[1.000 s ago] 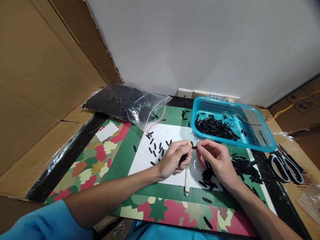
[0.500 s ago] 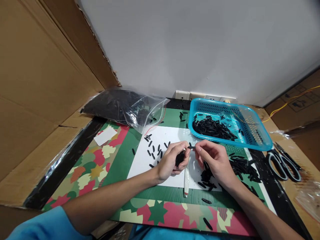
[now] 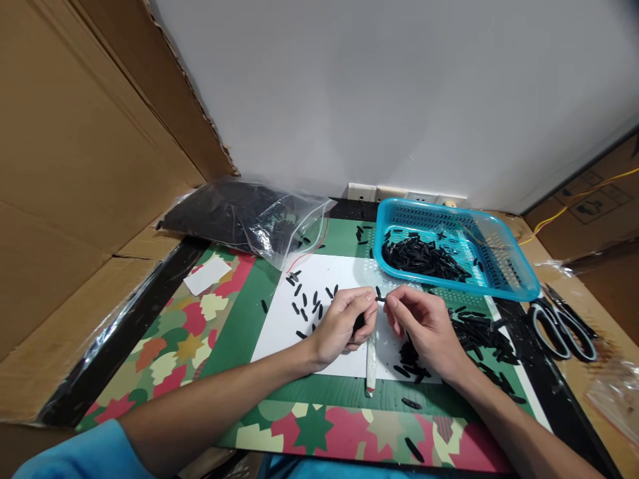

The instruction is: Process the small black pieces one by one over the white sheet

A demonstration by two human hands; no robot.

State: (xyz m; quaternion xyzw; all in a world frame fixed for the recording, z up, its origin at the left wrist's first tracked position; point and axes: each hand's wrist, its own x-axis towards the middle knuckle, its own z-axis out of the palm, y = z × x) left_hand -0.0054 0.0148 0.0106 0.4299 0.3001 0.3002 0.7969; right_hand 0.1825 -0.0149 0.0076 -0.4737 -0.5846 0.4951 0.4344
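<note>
My left hand (image 3: 342, 324) is curled over the white paper (image 3: 277, 329), with dark pieces (image 3: 358, 322) partly visible inside its closed fingers. Between its thumb and forefinger and the pinched fingertips of my right hand (image 3: 423, 324) spans a small elongated black piece (image 3: 380, 299). Both hands seem to grip an end of it. Similar black pieces (image 3: 304, 299) lie scattered on the paper to the left. Others form a heap (image 3: 482, 332) beside and partly behind my right hand. A white stick-like thing with a reddish tip (image 3: 371, 369) lies below my hands.
A blue plastic basket (image 3: 524, 290) with many black pieces stands at the back right. Scissors (image 3: 562, 329) lie at the right edge. A clear zip bag (image 3: 224, 216) full of dark material rests at the back left. Cardboard (image 3: 74, 166) walls the left side, with wall sockets (image 3: 362, 193) behind.
The black piece between my fingertips has shifted slightly downward, and both hands stay close together. The whole view has moved a little.
</note>
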